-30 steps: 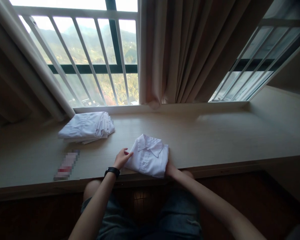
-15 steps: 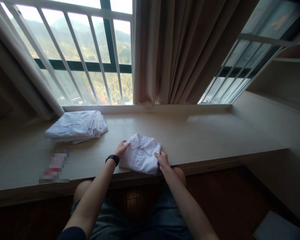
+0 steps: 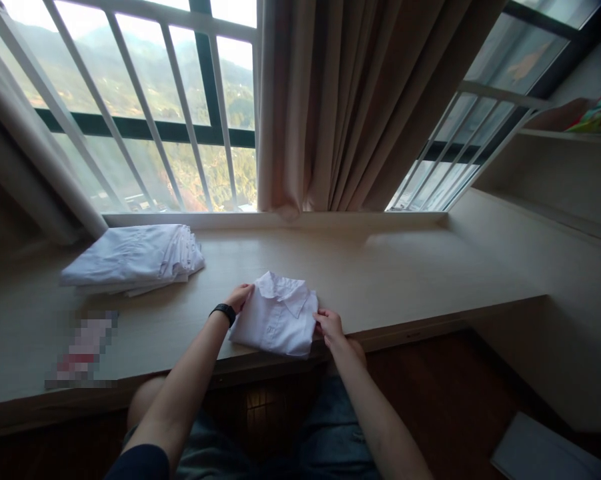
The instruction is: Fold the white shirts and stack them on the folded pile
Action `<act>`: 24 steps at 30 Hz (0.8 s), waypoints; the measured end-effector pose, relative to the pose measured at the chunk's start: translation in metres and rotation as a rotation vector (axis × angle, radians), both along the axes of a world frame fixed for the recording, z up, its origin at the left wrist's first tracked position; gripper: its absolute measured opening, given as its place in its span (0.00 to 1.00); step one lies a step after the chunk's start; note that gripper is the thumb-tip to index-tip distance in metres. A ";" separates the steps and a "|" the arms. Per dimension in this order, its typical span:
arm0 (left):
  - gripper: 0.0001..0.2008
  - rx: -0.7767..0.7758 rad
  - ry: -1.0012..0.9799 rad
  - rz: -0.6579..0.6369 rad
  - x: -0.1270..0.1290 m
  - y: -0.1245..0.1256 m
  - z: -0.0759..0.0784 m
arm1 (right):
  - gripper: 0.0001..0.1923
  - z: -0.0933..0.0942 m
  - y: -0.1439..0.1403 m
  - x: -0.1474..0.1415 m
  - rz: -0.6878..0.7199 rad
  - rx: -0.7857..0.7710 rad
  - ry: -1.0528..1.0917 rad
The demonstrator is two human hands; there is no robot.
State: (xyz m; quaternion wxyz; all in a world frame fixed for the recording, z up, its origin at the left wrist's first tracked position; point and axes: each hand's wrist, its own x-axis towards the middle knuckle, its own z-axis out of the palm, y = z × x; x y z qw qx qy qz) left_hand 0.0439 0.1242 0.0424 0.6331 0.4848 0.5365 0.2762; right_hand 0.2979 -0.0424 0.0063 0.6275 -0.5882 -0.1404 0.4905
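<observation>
A white collared shirt (image 3: 277,320), folded into a compact rectangle, lies at the front edge of the pale wooden desk (image 3: 395,280), its collar turned toward the window. My left hand (image 3: 240,297), with a black band on the wrist, grips the shirt's upper left edge with fingers closed. On the opposite side, my right hand (image 3: 329,325) pinches the shirt's right edge between thumb and fingers. The fingertips under the cloth are hidden. Farther left sits a stack of folded white garments (image 3: 135,257).
A blurred-out flat item (image 3: 83,350) lies at the desk's front left. Behind the desk are a barred window (image 3: 165,133) and brown curtains (image 3: 325,107). A shelf unit (image 3: 555,160) stands at the right. A grey flat object (image 3: 550,450) rests low at the bottom right.
My left hand's fingers have closed at the shirt's upper left edge, where they were more spread. My right hand has shifted slightly along the right edge. The camera view has turned slightly right.
</observation>
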 end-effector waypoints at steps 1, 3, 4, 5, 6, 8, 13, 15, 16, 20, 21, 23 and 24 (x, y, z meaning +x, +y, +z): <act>0.25 0.017 0.038 0.004 0.000 0.001 0.000 | 0.15 0.001 0.002 0.000 0.020 0.021 0.025; 0.25 0.081 0.109 0.030 0.000 0.002 -0.001 | 0.16 0.002 0.005 0.000 0.029 0.065 0.075; 0.26 0.121 0.147 0.052 0.000 0.002 -0.001 | 0.17 0.003 0.006 0.000 0.022 0.073 0.093; 0.27 0.158 0.190 0.079 -0.001 0.000 -0.002 | 0.17 0.002 0.006 0.001 0.005 0.067 0.101; 0.28 0.190 0.239 0.107 -0.002 -0.001 -0.002 | 0.16 0.001 0.004 0.002 -0.021 0.055 0.092; 0.27 0.236 0.341 0.150 -0.008 -0.006 -0.003 | 0.15 -0.002 -0.004 0.003 -0.082 0.038 0.024; 0.17 0.319 0.469 0.094 -0.031 -0.026 0.000 | 0.21 -0.012 -0.031 -0.006 -0.016 0.012 -0.311; 0.15 0.332 0.460 0.039 -0.035 -0.039 0.001 | 0.24 -0.014 -0.032 -0.014 0.081 0.010 -0.410; 0.14 0.333 0.449 0.020 -0.036 -0.046 0.001 | 0.25 -0.014 -0.031 -0.019 0.120 0.019 -0.423; 0.17 0.303 0.359 0.010 -0.039 -0.076 -0.004 | 0.31 -0.017 -0.022 -0.024 0.187 0.107 -0.254; 0.19 0.287 0.326 0.016 -0.040 -0.082 -0.006 | 0.32 -0.018 -0.022 -0.021 0.186 0.117 -0.215; 0.22 0.254 0.266 0.040 -0.044 -0.093 -0.011 | 0.30 -0.019 -0.024 -0.012 0.180 0.070 -0.259; 0.24 0.238 0.243 0.059 -0.046 -0.095 -0.013 | 0.27 -0.018 -0.024 -0.007 0.168 0.014 -0.353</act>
